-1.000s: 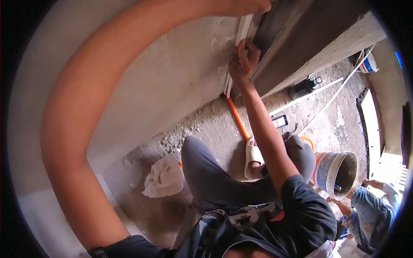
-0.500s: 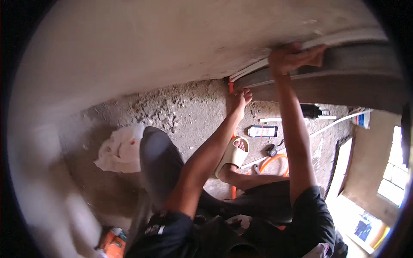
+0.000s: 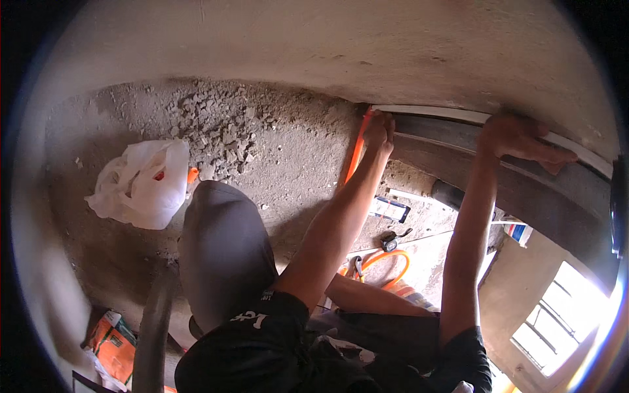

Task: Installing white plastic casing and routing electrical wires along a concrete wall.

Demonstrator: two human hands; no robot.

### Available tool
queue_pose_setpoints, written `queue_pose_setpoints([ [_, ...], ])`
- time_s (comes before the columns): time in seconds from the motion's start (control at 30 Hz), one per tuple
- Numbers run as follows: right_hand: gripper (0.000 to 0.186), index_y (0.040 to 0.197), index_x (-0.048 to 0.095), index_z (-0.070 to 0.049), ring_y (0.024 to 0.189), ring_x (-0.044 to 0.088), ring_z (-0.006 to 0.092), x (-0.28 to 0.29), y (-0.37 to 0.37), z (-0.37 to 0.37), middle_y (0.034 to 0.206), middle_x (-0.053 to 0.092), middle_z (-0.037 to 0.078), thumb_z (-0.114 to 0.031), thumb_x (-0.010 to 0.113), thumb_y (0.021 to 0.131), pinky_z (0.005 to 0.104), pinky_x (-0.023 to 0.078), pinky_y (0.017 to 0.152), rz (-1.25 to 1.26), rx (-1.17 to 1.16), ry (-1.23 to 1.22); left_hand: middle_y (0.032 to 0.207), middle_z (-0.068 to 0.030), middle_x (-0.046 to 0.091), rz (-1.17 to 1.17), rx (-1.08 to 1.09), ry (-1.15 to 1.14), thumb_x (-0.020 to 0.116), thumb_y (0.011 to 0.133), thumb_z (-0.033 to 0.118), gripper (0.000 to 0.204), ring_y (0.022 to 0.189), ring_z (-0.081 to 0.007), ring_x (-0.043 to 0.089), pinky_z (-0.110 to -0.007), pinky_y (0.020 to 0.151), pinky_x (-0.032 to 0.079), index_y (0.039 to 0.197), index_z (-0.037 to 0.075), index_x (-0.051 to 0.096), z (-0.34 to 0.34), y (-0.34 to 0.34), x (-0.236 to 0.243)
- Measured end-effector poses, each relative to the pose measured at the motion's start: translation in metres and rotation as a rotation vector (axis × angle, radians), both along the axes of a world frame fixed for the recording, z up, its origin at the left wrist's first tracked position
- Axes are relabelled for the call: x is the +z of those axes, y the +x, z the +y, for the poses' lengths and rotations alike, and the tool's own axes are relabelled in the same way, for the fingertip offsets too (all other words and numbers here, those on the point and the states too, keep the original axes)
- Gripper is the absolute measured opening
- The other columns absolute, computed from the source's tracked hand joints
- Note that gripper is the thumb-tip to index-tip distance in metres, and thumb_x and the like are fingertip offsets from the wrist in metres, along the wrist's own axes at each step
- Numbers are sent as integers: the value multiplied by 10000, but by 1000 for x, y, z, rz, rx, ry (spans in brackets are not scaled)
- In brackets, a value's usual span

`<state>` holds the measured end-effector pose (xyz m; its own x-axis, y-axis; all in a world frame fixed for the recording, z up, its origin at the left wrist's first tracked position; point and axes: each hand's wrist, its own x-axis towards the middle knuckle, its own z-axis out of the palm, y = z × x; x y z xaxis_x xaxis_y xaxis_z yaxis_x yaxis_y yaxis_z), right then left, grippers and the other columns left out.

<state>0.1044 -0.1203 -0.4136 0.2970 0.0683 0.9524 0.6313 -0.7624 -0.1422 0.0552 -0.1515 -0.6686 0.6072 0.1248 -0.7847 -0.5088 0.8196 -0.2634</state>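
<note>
A long white strip (image 3: 432,112) runs along the foot of the wall, beside a dark grey board (image 3: 550,187). At the strip's left end my left hand (image 3: 378,131) is closed, with its fingers curled by the top of an orange pipe (image 3: 357,149). What those fingers hold is hidden. Farther right, my right hand (image 3: 517,141) lies over the strip and the board's edge, fingers stretched out to the right and pressed against them.
A white plastic bag (image 3: 141,187) lies on the dusty floor at left, near rubble (image 3: 223,134). Beneath my arms are a tape measure (image 3: 391,242), an orange hose (image 3: 400,257) and a white-and-black packet (image 3: 390,209). An orange bag (image 3: 113,346) stands at lower left.
My view has shifted, so the bag and rubble show more fully. My right hand has moved right along the strip; my left hand is now up at the strip's end. My sandalled foot is no longer visible.
</note>
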Motion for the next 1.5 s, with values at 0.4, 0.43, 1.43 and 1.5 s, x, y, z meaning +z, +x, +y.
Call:
queue_pose_setpoints([
  [0.4,574,1429,127,48,1346,201,437,9,10,6,1456,144,301,-125,415,964,459,209,1100,-112,-19,16,1039,-17,620,-85,276,-244,556,925,120,163,961,-141,609,-280,883,532,1083,118,594,5,13,-20],
  [0.43,564,1426,135,54,1354,175,441,12,11,5,1454,154,304,-124,405,964,470,171,1112,-146,-36,15,1039,-17,620,-100,279,-265,556,925,120,163,961,-141,609,-280,883,532,1083,118,594,-3,18,-12],
  [1.43,519,1394,195,94,1254,343,422,0,-17,29,1413,209,321,-155,341,963,471,270,1053,-173,-69,77,1203,-208,464,636,-114,1147,652,782,180,605,1158,-334,431,-448,982,328,1294,-12,393,-7,5,31],
  [1.5,513,1397,199,84,1256,344,414,-4,-13,26,1413,214,315,-144,347,961,458,277,1047,-206,-85,55,1221,-215,452,666,-134,1170,656,792,201,621,1175,-337,421,-445,995,317,1310,-9,384,-9,5,31],
])
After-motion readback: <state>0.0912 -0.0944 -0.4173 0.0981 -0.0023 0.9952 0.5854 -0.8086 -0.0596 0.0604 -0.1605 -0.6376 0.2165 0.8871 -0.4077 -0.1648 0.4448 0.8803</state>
